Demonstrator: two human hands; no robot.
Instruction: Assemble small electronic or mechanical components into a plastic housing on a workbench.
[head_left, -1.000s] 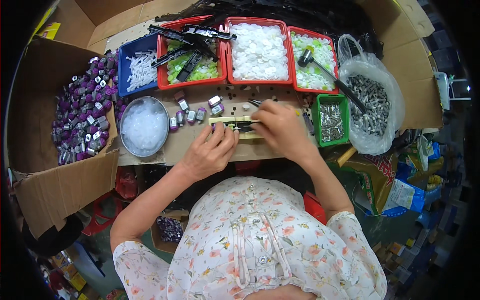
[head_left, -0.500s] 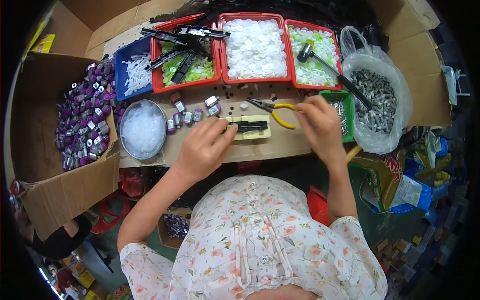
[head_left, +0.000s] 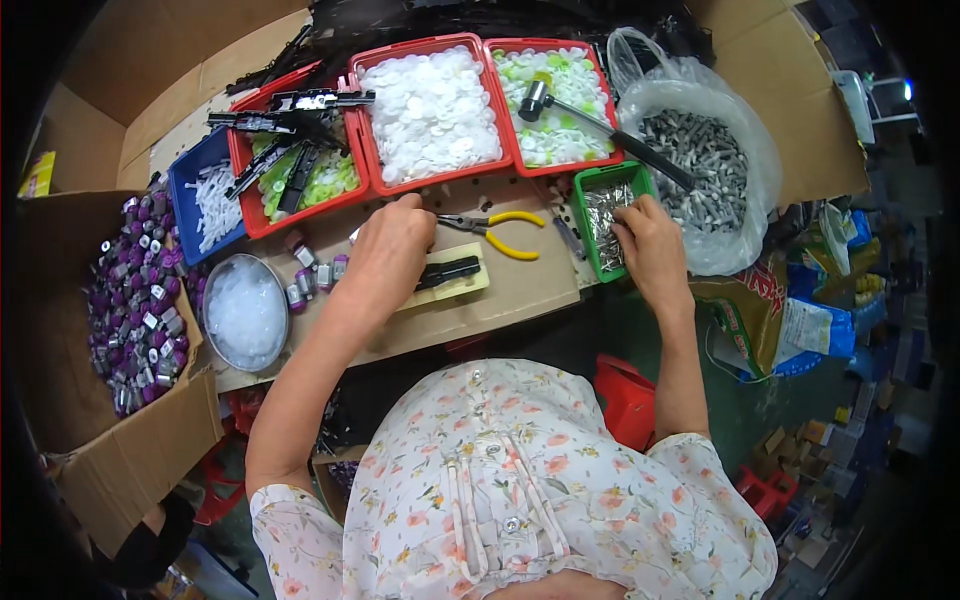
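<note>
My left hand [head_left: 392, 248] reaches over the back left of a pale block [head_left: 468, 288], its fingers bent down and drawn together at the cardboard. Whatever the fingertips hold is hidden. In the block lies a narrow black plastic part [head_left: 452, 270], partly behind that hand. At the front edge of a green bin [head_left: 583, 225], my right hand [head_left: 655, 245] dips its thumb and fingers, pinched together, among thin metal pins [head_left: 605, 208]. I cannot make out what they grip. Between the hands lie pliers with yellow handles [head_left: 512, 250].
Red bins hold white discs [head_left: 430, 115] and greenish discs [head_left: 550, 85]. A hammer [head_left: 640, 150] lies across the right bin. Left are small motors [head_left: 325, 278], a bowl [head_left: 245, 310] and a carton [head_left: 140, 450]. A plastic bag [head_left: 740, 240] of metal parts stands right.
My right hand has moved from beside the pliers to the green bin. My left hand has left the black part and reached farther back. The whole view has shifted and tilted.
</note>
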